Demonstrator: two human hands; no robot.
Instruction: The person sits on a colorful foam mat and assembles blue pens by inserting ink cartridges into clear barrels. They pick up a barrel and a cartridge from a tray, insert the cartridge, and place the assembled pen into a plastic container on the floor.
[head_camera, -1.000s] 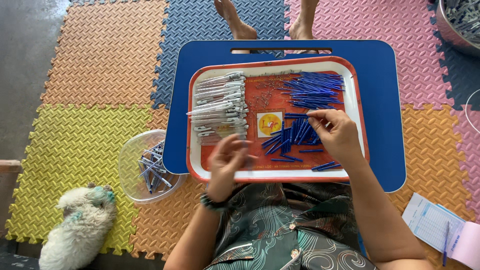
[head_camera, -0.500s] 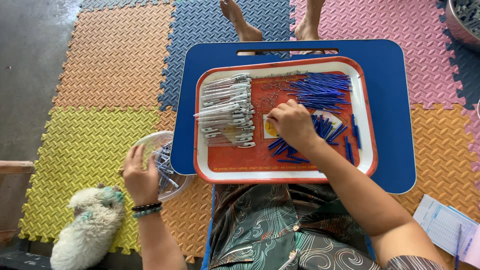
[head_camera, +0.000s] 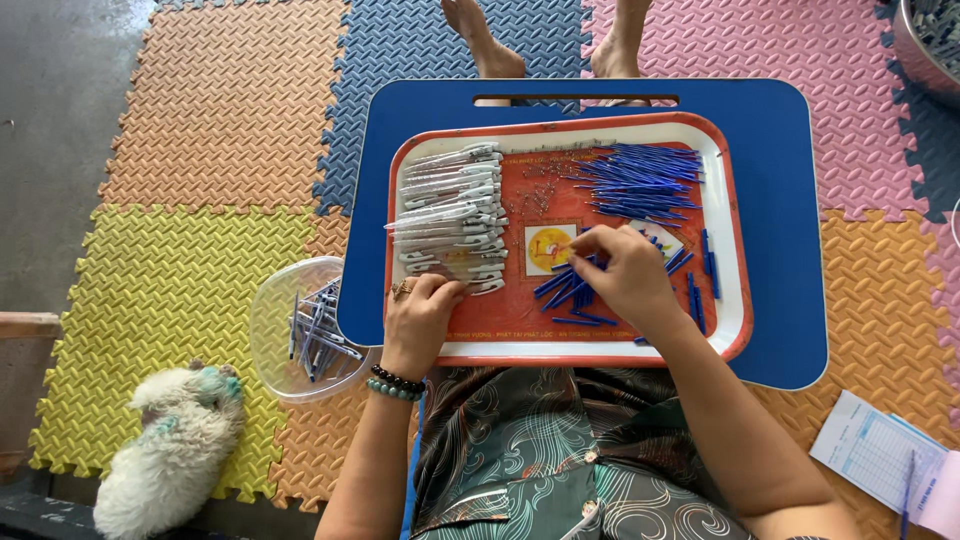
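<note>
Head view, looking straight down: person is sitting on foam floor mats (head_camera: 180, 290) with a blue lap table (head_camera: 780, 230) across the legs and a red tray (head_camera: 738, 250) with a white rim on top of it.

Left hand (head_camera: 420, 315) is resting at the lower left of the tray, fingers curled shut at the bottom end of the white pen barrels (head_camera: 450, 215); can't tell whether it's actually pinching one. Barrels are stacked in a rough column on the tray's left half.

Right hand (head_camera: 625, 275) is sitting centre-tray, fingers closed down on the loose blue refills (head_camera: 570, 290) scattered under and just left of it; exact piece gripped is hidden by the fingers. A neater bundle of blue refills (head_camera: 645, 180) is lying in the tray's upper right, apart from the hand. A few more are lying along the right rim.

Clear plastic bowl (head_camera: 300, 330) is sitting on the mats at the left of the table, just beside the left wrist, holding a handful of finished pens.

White fluffy dog (head_camera: 170, 445) is lying in the lower left of the frame. Paper sheet (head_camera: 875, 450) is in the lower right, metal basin (head_camera: 930, 40) at the upper right corner.
</note>
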